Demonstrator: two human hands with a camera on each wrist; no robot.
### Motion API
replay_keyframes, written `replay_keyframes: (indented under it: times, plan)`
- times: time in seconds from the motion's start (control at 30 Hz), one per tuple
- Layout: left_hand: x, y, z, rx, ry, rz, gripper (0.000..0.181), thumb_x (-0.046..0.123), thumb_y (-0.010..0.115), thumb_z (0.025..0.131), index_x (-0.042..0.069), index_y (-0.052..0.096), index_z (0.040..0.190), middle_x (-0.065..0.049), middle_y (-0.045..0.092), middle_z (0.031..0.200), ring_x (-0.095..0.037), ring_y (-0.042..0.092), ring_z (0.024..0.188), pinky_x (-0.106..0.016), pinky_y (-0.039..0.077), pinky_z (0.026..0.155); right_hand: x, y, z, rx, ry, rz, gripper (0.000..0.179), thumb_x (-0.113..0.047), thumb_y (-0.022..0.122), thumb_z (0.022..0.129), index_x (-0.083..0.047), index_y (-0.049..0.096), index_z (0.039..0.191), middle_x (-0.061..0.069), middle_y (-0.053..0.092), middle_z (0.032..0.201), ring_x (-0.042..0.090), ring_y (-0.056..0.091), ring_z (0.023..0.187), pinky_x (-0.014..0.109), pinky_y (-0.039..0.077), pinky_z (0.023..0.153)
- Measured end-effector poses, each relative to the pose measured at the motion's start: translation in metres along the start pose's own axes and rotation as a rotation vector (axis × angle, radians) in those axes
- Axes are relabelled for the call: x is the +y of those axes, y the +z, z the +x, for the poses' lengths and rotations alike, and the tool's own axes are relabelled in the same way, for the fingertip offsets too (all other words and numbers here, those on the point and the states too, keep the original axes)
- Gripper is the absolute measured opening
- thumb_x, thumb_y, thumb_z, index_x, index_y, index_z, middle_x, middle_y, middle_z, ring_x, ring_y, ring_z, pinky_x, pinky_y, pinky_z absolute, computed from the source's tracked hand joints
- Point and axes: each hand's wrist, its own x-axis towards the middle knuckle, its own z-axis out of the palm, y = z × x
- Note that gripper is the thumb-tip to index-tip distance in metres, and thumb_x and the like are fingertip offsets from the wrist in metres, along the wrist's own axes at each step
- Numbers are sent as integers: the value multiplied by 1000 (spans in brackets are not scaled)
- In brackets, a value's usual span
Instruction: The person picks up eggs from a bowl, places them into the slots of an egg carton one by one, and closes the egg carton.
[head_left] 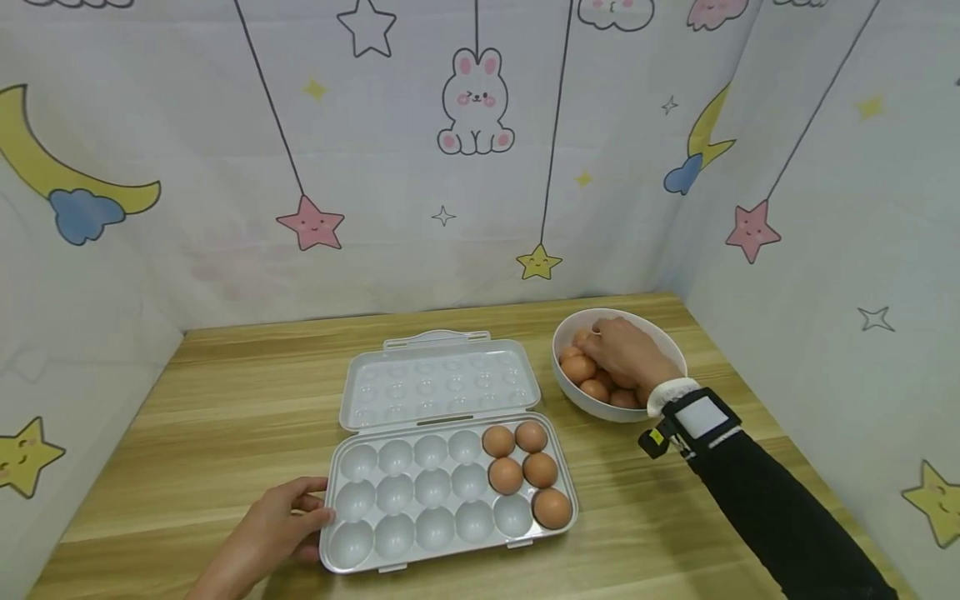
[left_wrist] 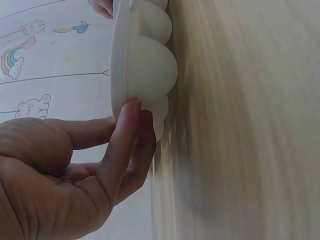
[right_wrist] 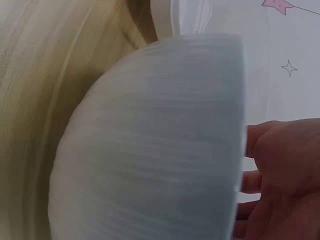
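A white plastic egg box (head_left: pixel 450 492) lies with its lid folded back, its cups in three rows. Several brown eggs (head_left: pixel 540 470) fill cups at its right end; one cup among them, in the front row, is bare. My left hand (head_left: pixel 281 521) pinches the box's left rim between thumb and fingers, seen closely in the left wrist view. Over at the right, my right hand (head_left: pixel 626 350) reaches down into a white bowl (head_left: pixel 660 333) of brown eggs (head_left: pixel 577 367). Its fingers are at an egg near the back; the bowl wall hides the fingertips in the right wrist view, so I cannot tell their grip.
The clear lid (head_left: pixel 442 383) lies flat behind the cups, close to the bowl's left side. Wood-grain table top (head_left: pixel 247 400) extends to the left of the box. Printed cloth walls (head_left: pixel 420 275) stand along the back and both sides.
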Motion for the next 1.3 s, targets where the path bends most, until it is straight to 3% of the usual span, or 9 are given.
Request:
replay_keyframes:
  times: [0.17,0.47,0.63,0.73,0.83,0.93,1.03,1.3]
  plan:
    - [-1,0,0,-15,13,-9,54,2,66,85,-16,45,131,-13,60,93,-23,63,75,-35,57,57,1,1,1,-58,86,65,41,-47,45,95,-15,68,86,9,62,69,27,60,60,36,52,55]
    - [-2,0,0,-18,16,-17,53,2,66,85,-15,46,131,-13,60,93,-23,63,76,-34,57,57,7,5,6,-23,47,60,32,-44,49,95,-17,67,90,5,62,73,23,58,65,32,49,61]
    - [-2,0,0,-24,17,-24,54,2,66,85,-16,45,131,-14,60,94,-23,63,75,-34,57,57,9,5,3,-31,83,189,37,-48,48,95,-14,62,97,10,60,78,26,60,62,35,52,54]
    - [-3,0,0,-16,14,-19,54,2,66,85,-15,45,131,-13,60,94,-23,63,75,-34,57,57,10,4,-1,-46,101,336,46,-55,51,91,-13,58,109,15,60,85,30,61,61,40,53,51]
    - [-3,0,1,-16,19,-13,54,2,66,85,-16,45,131,-13,60,93,-23,63,75,-34,57,56,9,2,-3,-48,99,443,55,-56,55,89,-14,55,124,16,61,96,33,63,68,45,54,56]
    - [-2,-1,1,-24,26,-9,54,1,65,85,-16,44,131,-13,61,93,-24,63,75,-34,57,56,8,-3,-5,2,50,417,58,-49,55,91,-13,50,136,15,60,116,31,61,92,45,53,78]
    - [-2,0,1,-15,19,-2,53,1,66,85,-16,45,131,-13,61,93,-23,63,74,-34,57,56,5,-10,-6,93,-30,292,56,-38,52,94,-6,48,140,10,53,131,25,51,112,42,43,95]
    - [-2,-1,1,-30,31,-7,52,1,65,86,-16,45,130,-13,61,93,-24,63,75,-34,57,57,-10,-27,-21,184,-162,243,51,-30,53,92,-4,52,136,11,55,127,27,52,105,41,46,88]
